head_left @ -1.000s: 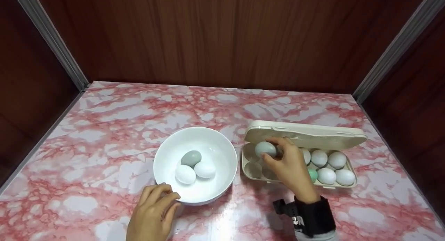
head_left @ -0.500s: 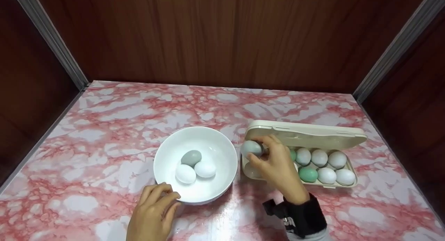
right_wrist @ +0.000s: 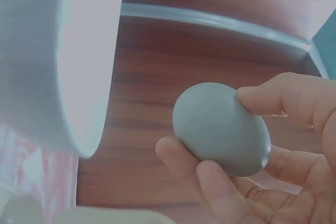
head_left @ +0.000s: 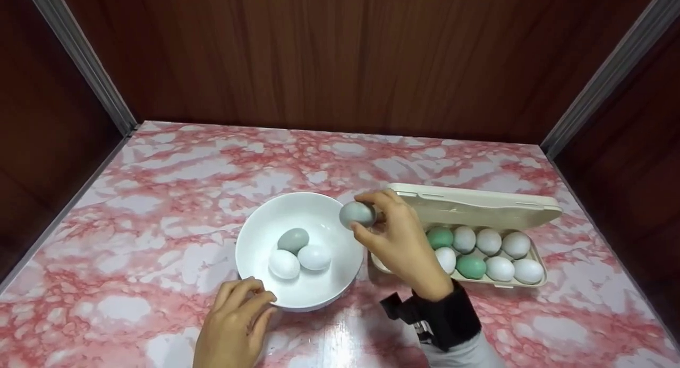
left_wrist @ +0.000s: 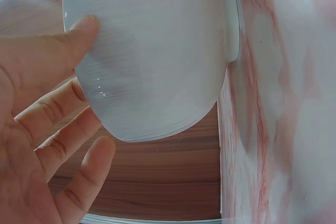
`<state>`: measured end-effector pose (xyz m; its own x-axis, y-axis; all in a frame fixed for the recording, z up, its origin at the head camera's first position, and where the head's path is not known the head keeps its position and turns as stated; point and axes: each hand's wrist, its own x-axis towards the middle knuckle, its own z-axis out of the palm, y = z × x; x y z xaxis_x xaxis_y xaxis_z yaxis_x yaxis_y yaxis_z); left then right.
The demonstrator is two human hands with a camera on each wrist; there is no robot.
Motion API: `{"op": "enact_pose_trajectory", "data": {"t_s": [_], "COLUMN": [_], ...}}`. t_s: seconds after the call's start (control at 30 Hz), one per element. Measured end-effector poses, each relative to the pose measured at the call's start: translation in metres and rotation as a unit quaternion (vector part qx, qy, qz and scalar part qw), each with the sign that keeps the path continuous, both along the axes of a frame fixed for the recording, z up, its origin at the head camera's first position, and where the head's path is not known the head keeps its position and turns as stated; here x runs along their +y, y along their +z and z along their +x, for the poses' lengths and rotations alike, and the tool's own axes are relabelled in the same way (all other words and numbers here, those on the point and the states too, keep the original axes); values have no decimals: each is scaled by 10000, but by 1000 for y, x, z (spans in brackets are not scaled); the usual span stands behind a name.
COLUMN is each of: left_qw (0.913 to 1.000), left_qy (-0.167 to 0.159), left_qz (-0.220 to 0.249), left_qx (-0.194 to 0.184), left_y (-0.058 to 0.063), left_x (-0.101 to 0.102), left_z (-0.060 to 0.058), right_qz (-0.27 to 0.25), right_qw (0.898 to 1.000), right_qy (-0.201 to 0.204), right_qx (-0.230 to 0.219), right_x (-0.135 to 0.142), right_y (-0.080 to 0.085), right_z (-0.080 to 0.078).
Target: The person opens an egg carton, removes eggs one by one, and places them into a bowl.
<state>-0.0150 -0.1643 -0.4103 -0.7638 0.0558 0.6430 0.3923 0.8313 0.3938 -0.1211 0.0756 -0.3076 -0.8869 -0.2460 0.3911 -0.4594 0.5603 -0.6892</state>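
A grey-green egg (head_left: 357,215) is pinched between the thumb and fingers of my right hand (head_left: 398,240), over the right rim of the white bowl (head_left: 249,251). The right wrist view shows this egg (right_wrist: 220,129) held from both sides, beside the bowl's wall. Inside the bowl lie a grey-green egg (head_left: 293,240) and two white eggs (head_left: 284,264). My left hand (head_left: 231,320) pinches the bowl's near-left rim. In the left wrist view the thumb (left_wrist: 84,32) lies on the bowl's outer wall, with the fingers at the rim.
To the right of the bowl stands a cream egg carton (head_left: 478,200) with its lid raised. White, speckled and green eggs (head_left: 470,267) fill its right part; my right arm covers much of its left end. Dark wood panels (head_left: 340,60) enclose the marbled table (head_left: 159,198).
My right hand has carried the grey-green egg left, from above the carton to the bowl's rim, uncovering more eggs in the carton. My left hand and the bowl have stayed put.
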Motion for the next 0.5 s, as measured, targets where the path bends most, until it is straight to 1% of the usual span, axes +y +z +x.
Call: {"op": "enact_pose_trajectory", "data": {"t_s": [0.1,0.27,0.5], "left_qw": [9999,9997,9999], "left_qy": [-25,-66,-40], "left_qz": [6,69,-16], "left_qx": [98,225,139], "left_y": [-1,-1,-1], "left_x": [-1,-2,0], "left_z": [0,-1,-1], "right_qz": [34,-53,-40], "right_qw": [9999,9995,9987], "right_qy": [99,301,488], "right_qx": [3,-100,-142], "right_x": [-7,-16,-30], "right_y": [5,14,20], "right_z": [-2,-7,-15]}}
